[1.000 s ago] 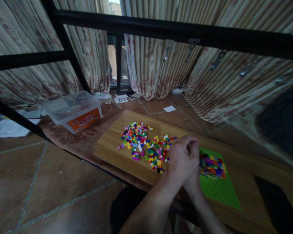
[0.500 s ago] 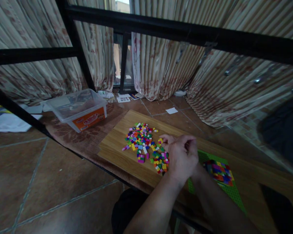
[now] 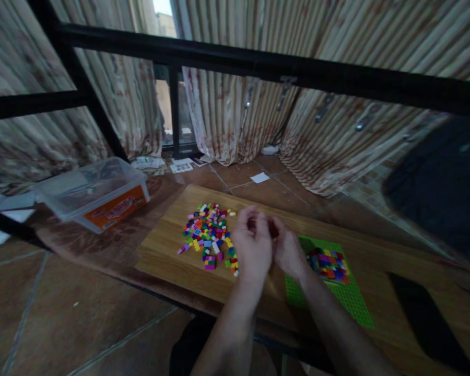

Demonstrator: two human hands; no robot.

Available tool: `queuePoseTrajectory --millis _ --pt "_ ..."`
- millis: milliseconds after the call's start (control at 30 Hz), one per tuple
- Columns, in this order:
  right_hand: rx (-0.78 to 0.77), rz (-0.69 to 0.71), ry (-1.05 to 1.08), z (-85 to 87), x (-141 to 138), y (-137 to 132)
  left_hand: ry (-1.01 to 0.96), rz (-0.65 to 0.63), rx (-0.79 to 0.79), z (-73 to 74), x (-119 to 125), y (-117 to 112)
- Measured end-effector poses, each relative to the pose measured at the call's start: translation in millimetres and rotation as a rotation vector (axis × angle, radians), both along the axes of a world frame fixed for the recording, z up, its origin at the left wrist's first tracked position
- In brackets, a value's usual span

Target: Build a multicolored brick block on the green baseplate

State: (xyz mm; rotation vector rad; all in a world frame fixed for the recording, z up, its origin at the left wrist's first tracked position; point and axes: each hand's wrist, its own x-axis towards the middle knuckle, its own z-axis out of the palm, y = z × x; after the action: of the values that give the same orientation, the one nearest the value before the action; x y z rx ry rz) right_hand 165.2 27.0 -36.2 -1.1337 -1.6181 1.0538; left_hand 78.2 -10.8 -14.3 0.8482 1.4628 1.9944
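My left hand (image 3: 254,243) is raised over the wooden board with its fingers curled; what they hold, if anything, is hidden. Close beside it, my right hand (image 3: 289,249) has its fingers bent toward the left hand. A tiny yellow spot shows by the right fingertips, too small to name. Left of the hands lies a loose pile of small colourful toy bricks (image 3: 206,227), partly covered by the left hand. Beyond my right wrist, a block of multicoloured bricks (image 3: 332,265) sits on a green baseplate (image 3: 352,303).
A clear plastic tub (image 3: 97,193) with an orange label stands left of the wooden board (image 3: 168,256). A dark flat object (image 3: 426,318) lies at the board's right. Black metal bars (image 3: 219,57) cross the view, before curtains (image 3: 227,115). A white paper (image 3: 260,177) is on the floor.
My right hand has drawn back from the brick pile, where it reached beneath the left, and is now at the left hand's right side. The view has turned somewhat right.
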Motion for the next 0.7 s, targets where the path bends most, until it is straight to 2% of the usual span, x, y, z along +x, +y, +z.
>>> queuePoseTrajectory --millis 33,67,167,267,367,433,533,700 --pt "0.039 -0.018 -0.024 2.3 11.0 -4.3 -0.016 0.02 -0.009 -1.0 -6.2 1.6" --pt "0.077 -0.04 -0.042 4.1 21.9 -9.4 -0.033 -0.012 -0.023 -1.8 -11.4 3.3" --pt "0.146 -0.133 -0.022 6.1 49.7 -26.0 -0.082 -0.331 -0.145 -2.2 -14.1 6.4" --pt "0.132 -0.186 0.047 5.1 66.0 -38.0 -0.067 -0.577 -0.189 -1.1 2.7 3.2" --pt "0.13 -0.204 0.054 2.3 74.6 -43.4 0.035 -0.732 -0.147 -3.2 25.1 -0.6" --pt "0.155 -0.203 0.029 0.5 79.5 -44.5 0.097 -0.784 -0.132 -6.3 35.9 -0.4" --pt "0.161 -0.18 0.02 0.2 88.7 -45.3 0.145 -0.795 -0.157 -8.8 44.1 2.2" --pt "0.053 -0.067 0.119 6.6 110.7 -49.9 0.094 -0.865 -0.249 -2.4 51.8 3.5"
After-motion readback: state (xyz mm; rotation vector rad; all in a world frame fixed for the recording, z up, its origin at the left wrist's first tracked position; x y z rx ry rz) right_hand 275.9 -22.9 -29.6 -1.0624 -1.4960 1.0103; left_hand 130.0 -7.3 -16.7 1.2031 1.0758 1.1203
